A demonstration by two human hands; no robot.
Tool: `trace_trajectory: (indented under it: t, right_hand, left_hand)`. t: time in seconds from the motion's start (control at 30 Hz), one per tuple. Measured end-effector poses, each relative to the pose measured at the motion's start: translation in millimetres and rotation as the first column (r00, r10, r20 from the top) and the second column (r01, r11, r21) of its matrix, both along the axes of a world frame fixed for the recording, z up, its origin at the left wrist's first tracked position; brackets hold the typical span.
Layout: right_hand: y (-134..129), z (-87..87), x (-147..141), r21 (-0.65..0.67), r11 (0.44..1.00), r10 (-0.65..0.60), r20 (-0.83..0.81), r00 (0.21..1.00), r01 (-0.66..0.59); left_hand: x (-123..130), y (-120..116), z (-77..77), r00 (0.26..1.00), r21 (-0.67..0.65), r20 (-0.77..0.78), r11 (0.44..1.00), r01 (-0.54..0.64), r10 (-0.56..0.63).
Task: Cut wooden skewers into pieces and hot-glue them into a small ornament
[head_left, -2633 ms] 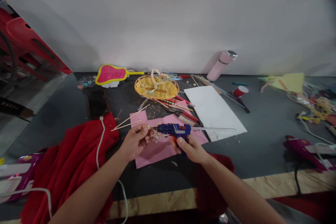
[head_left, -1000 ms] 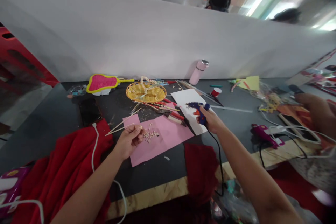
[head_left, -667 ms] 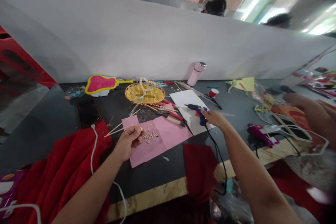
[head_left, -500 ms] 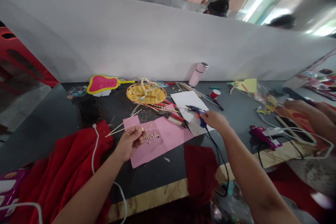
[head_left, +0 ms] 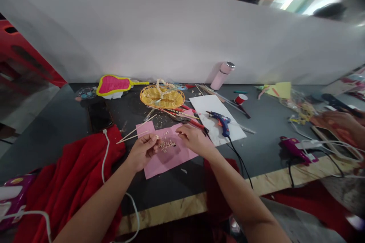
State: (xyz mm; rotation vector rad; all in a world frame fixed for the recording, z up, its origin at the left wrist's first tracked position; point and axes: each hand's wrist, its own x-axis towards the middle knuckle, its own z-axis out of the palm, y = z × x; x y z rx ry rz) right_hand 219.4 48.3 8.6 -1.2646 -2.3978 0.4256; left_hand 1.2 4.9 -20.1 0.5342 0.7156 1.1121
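My left hand [head_left: 144, 152] pinches a small pale piece [head_left: 157, 137] between thumb and fingertips, above the left side of a pink paper sheet [head_left: 159, 168]. Beside it on that sheet lies a small heap of short pale pieces [head_left: 167, 144]. Over the sheet's right part is my right hand [head_left: 195, 139], its fingers loosely bent and apart, with nothing visible in them. A blue glue gun [head_left: 221, 120] rests on a white sheet [head_left: 209, 103] to the right of that hand, its black cord running off the table edge.
A yellow woven basket [head_left: 162, 98], red-handled pliers [head_left: 196, 124] and thin sticks [head_left: 134, 132] surround the papers. Red cloth [head_left: 82, 167] and a dark phone [head_left: 99, 115] are left. A pink bottle [head_left: 222, 76] stands behind. At right are a purple glue gun [head_left: 296, 150] and another person's hand [head_left: 338, 123].
My right hand has let go of the blue glue gun, leaving it on the white sheet, and has moved left over the pink paper. My left hand keeps its pinch.
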Motion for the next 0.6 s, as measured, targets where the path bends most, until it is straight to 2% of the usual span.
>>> trace_trajectory:
  t: [0.17, 0.37, 0.5, 0.6]
  right_hand:
    - [-5, -17.0, -5, -0.134, 0.98, 0.154, 0.05, 0.987, -0.146]
    - [-5, -17.0, -5, -0.154, 0.976, 0.177, 0.126, 0.976, -0.157]
    - [-3, -19.3, -2, -0.15, 0.98, 0.144, 0.076, 0.987, -0.132]
    - [-4, -18.3, -3, -0.133, 0.984, 0.11, -0.068, 0.992, -0.118]
  left_hand:
    - [2, 0, 1.1, 1.0, -0.025, 0.02, 1.0, 0.016, -0.016]
    - [5, -1, 0.3, 0.998, -0.029, 0.033, 0.999, 0.045, -0.044]
    - [6, -2, -0.6, 0.998, -0.029, 0.005, 0.997, 0.065, -0.065]
    - [7, -3, 0.2, 0.996, -0.032, -0.02, 0.996, 0.081, -0.081]
